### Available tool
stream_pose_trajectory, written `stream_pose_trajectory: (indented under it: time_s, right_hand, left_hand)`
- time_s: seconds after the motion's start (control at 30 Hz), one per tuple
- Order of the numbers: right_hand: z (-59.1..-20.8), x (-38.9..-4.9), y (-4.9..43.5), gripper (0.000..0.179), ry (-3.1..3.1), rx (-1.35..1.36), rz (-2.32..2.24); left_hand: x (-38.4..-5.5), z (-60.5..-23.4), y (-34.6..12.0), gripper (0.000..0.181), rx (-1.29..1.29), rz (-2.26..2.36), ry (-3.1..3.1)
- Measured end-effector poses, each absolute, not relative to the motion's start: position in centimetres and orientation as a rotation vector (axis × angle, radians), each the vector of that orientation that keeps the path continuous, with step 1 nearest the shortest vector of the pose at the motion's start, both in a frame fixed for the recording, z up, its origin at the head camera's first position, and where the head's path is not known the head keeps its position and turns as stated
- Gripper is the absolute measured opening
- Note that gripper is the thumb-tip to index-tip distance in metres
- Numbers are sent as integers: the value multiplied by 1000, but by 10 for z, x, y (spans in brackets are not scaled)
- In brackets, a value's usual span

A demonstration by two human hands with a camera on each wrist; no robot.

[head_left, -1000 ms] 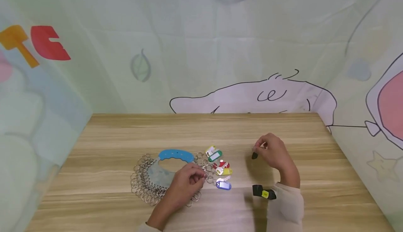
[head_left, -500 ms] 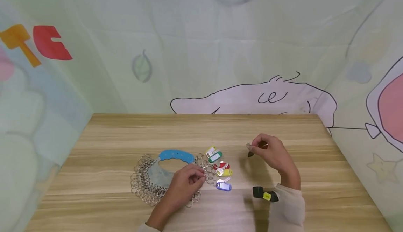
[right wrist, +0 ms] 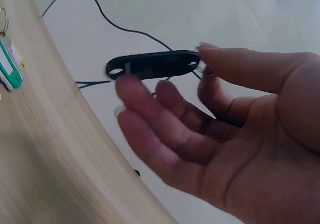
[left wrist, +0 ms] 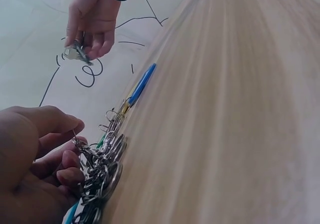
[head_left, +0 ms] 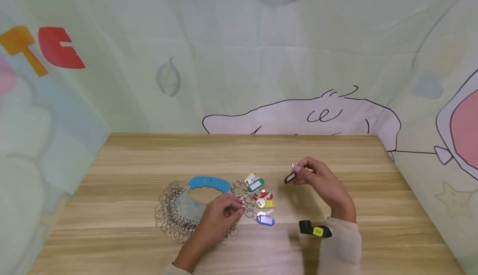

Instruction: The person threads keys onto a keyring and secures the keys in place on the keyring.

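Observation:
My right hand [head_left: 323,183] is raised over the table and pinches the ring end of a black key tag [right wrist: 152,65] between thumb and fingers. A silver key shows beside the tag in the head view. My left hand [head_left: 220,221] pinches a small metal ring [left wrist: 77,140] at the right side of a blue-handled holder [head_left: 209,182]. That holder has a curved greyish plate fringed with many metal rings [head_left: 164,217]. Keys with a green tag [head_left: 255,185], a red tag [head_left: 267,195], yellow tags [head_left: 270,204] and a blue tag [head_left: 265,220] lie right of my left hand.
The wooden table [head_left: 149,154] ends at a printed cloth wall [head_left: 231,59] along the back and both sides. A black wrist strap with a yellow label [head_left: 318,231] is at my right sleeve [head_left: 341,246].
My right hand has turned and shifted slightly left, and the black key tag has swung from hanging down to a slant, its label facing up. My left hand has stayed in place.

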State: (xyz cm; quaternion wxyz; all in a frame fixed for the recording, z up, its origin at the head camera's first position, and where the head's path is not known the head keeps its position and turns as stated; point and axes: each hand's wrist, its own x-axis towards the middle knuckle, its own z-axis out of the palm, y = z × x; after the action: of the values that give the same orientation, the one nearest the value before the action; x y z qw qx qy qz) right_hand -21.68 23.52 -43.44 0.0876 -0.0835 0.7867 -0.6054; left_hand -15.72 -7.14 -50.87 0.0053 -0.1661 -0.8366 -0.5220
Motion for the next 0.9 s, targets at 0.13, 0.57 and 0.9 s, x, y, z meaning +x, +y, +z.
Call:
stream_pose_trajectory:
  time_s: [0.13, 0.57, 0.9]
  right_hand:
    - [-437, -219, 233, 26, 2190, -289, -1962]
    - [-438, -221, 233, 10, 2204, -286, -1974]
    - [-435, -220, 230, 11, 2354, -142, -1806]
  left_hand:
    - [-157, -508, -72, 5, -509, -1625, -2631]
    - [-157, -508, -72, 6, -510, -1610, -2632]
    - [-157, -510, -73, 6, -508, -1621, -2620]
